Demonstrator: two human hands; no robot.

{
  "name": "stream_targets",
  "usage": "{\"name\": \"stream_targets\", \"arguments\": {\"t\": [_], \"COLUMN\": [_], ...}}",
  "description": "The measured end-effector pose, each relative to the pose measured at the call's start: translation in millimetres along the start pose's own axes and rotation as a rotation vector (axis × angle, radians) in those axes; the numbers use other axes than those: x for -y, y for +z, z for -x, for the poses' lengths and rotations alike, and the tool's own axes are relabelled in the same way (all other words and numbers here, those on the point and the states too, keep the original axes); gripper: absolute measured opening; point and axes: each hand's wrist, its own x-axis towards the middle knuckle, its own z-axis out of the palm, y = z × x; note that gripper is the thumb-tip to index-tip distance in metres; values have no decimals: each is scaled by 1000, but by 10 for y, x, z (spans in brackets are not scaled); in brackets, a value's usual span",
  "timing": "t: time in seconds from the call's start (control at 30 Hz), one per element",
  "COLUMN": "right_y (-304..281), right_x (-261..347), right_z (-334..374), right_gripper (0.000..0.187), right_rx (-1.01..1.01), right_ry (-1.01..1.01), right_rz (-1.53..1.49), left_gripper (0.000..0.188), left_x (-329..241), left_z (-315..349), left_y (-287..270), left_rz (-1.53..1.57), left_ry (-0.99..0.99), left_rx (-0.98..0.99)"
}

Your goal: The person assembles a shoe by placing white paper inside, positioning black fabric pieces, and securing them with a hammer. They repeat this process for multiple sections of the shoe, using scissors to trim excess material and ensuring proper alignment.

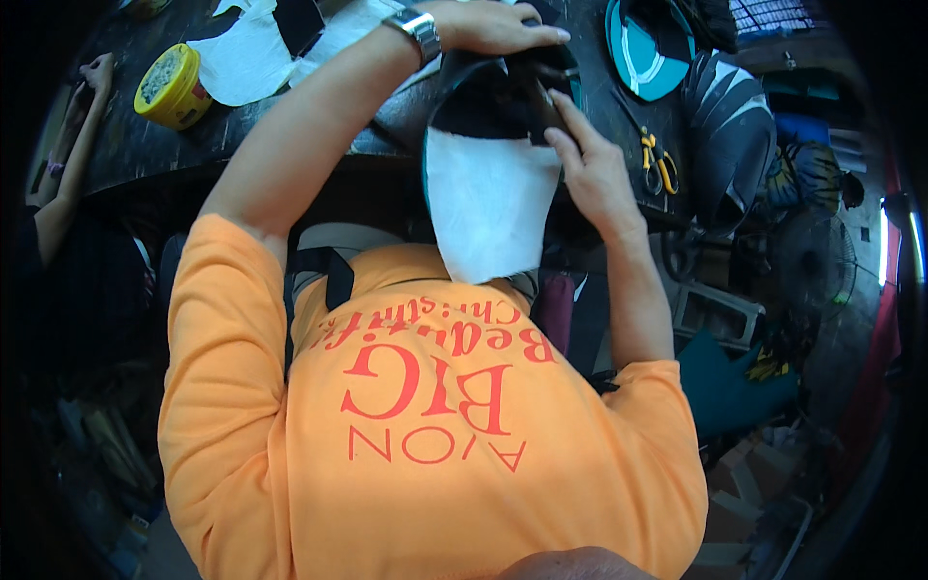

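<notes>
A dark curved piece with a teal edge [483, 101] leans at the table's near edge, its kind unclear. A white sheet [493, 198] covers its lower part and hangs toward my lap. My left hand [498, 27], below a wristwatch, holds the far rim, its thumb stretched to the right and its other fingers partly hidden. On the right side, my right hand [594, 169] grips the piece with thumb and fingers closed around its edge. Something dark and narrow lies by the right fingertips; I cannot make out whether it is separate.
Yellow-handled pliers [657, 159] lie right of my right hand. Beyond them is a similar teal piece [648, 53] with white strips. White sheets [246, 58] and a yellow tub [172, 89] are on the left. Another person's hands [97, 75] show at the far left. A fan [812, 256] stands right.
</notes>
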Motion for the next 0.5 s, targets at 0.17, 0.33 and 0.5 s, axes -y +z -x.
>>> {"name": "stream_targets", "arguments": {"t": [0.17,0.33,0.5], "right_y": [53,-103,-51], "right_x": [-42,-104,-141], "right_z": [90,245,608], "right_gripper": [49,48,51], "right_rx": [-127,3,-76], "right_ry": [-65,-57,-81], "right_rz": [-133,-166,-329], "left_gripper": [76,79,79], "left_x": [-4,-156,-326], "left_z": [-125,-139,-146], "left_y": [-33,34,44], "left_rz": [35,-165,-254], "left_ry": [7,-85,-93], "left_rx": [92,63,31]}}
